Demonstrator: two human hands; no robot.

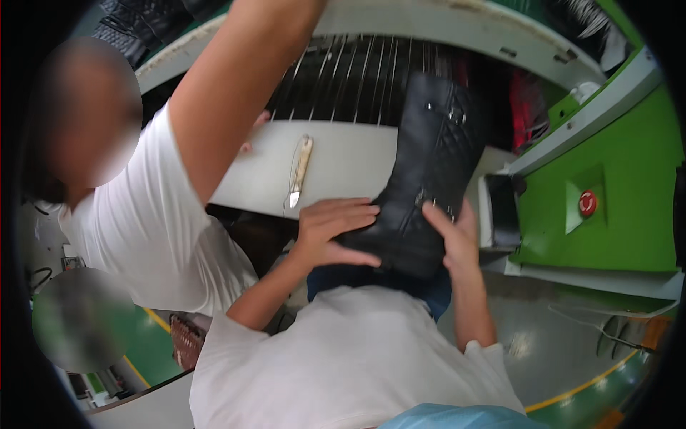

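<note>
A tall black boot (436, 143) with quilted panels and metal buckles is held over my lap, its shaft pointing away from me. My left hand (334, 232) grips the toe end, thumb on the near side and fingers on the far side. My right hand (459, 239) is wrapped around the boot's right side near the lower buckle, its thumb on top and the other fingers partly hidden. Beyond my left hand, a knife (301, 168) with a pale, wrapped-looking handle and short blade lies on the white tabletop (357, 150).
A co-worker's bare arm (239, 93) reaches across from the left, close to the table. Metal rods (357, 71) run behind the tabletop. At right stands a green machine panel (607, 200) with a red button (587, 203). Black boots (136, 28) sit at far left.
</note>
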